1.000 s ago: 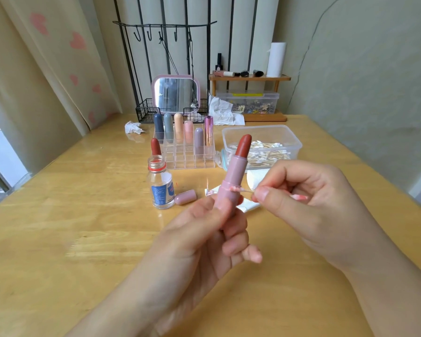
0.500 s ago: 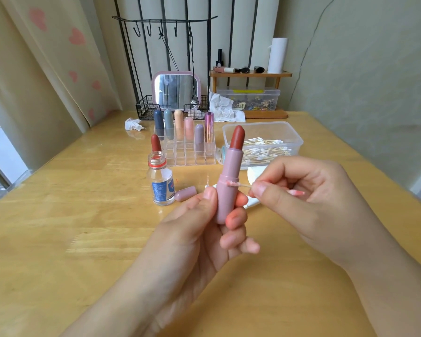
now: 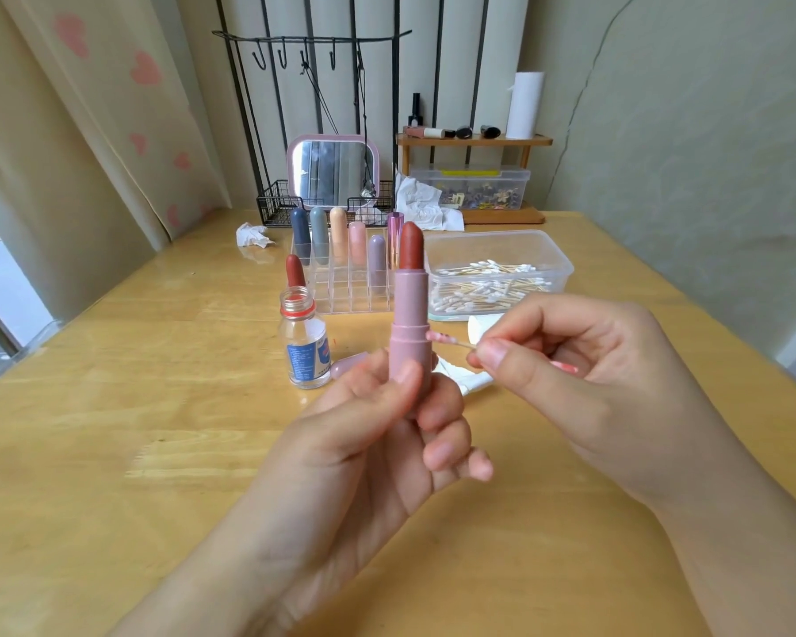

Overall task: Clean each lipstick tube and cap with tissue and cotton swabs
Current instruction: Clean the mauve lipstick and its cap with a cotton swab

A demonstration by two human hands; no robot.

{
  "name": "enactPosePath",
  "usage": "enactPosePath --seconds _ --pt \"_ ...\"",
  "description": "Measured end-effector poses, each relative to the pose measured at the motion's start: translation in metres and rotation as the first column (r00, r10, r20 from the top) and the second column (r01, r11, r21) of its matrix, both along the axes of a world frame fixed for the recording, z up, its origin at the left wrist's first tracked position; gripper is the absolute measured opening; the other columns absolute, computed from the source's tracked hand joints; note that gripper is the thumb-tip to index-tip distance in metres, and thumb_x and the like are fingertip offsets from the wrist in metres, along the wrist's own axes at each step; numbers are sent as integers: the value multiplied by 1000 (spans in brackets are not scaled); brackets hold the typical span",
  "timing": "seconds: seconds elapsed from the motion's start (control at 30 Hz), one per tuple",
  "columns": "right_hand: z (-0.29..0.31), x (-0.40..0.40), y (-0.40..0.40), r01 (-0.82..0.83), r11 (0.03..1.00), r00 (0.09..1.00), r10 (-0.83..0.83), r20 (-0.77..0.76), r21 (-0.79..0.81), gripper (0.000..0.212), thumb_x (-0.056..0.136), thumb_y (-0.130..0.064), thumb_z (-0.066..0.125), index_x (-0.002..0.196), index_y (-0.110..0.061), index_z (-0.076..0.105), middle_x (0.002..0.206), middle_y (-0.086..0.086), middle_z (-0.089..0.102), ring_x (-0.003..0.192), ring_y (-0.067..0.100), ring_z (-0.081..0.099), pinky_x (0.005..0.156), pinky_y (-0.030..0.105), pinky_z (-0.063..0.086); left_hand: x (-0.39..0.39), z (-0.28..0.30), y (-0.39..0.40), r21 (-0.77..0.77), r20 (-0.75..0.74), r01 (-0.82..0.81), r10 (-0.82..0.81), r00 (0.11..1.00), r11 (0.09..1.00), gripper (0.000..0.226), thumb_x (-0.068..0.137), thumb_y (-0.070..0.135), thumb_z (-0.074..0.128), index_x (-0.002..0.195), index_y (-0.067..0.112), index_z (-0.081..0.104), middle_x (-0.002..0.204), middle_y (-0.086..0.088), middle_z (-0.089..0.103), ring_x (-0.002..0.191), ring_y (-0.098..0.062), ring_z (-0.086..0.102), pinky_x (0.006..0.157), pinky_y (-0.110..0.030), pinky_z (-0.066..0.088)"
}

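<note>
Gripping lipstick tube (image 3: 409,314) upright, left hand (image 3: 378,434); bottle (image 3: 305,347) label unreadable.

We see a pink lipstick tube (image 3: 410,324) upright at frame center, red stick raised, a stained cotton swab (image 3: 449,338) touching its collar.

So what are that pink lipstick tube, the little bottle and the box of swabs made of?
The lipstick tube looks like matte plastic: even dusty pink, no glare. The little bottle seems clear glass, possibly hard plastic; the table shows through it and its neck glints. The box of swabs looks like thin translucent plastic, with a cloudy wall and soft rim.
</note>
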State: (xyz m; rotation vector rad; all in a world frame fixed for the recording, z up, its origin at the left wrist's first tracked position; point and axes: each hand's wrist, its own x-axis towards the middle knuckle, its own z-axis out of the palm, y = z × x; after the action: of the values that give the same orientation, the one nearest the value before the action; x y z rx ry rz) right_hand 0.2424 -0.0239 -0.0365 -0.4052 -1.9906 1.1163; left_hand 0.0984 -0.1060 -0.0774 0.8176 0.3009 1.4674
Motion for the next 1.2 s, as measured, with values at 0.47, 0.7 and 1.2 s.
enactPosePath --seconds 0.47,0.7,1.2 --pt "2 2 0 9 1000 1000 -9 -9 7 9 75 -15 66 71 -7 64 54 21 35 48 3 32 49 8 30 -2 -1 -1 -20 -26 12 -13 1000 1000 24 96 24 51 103 3 61 74 -3 47 58 -13 45 68 -35 49" --pt "0 2 1 -2 1000 1000 2 19 6 10 76 -18 67 72 -9 67 55 17 37 49 3 32 51 10 31 3 -2 -1 -6 -103 -13 12 995 1000 15 89 24 63 91 10 57 70 0 42 55 -10 38 65 -31 49" --pt "-3 1 7 -15 1000 1000 16 14 -3 20 73 -27 71 70 -8 65 58 24 40 51 11 37 51 11 34 2 -7 3 -44 -79 -34 31 996 998 29 89 33 60 97 6 65 73 -2 50 57 -12 44 64 -32 50"
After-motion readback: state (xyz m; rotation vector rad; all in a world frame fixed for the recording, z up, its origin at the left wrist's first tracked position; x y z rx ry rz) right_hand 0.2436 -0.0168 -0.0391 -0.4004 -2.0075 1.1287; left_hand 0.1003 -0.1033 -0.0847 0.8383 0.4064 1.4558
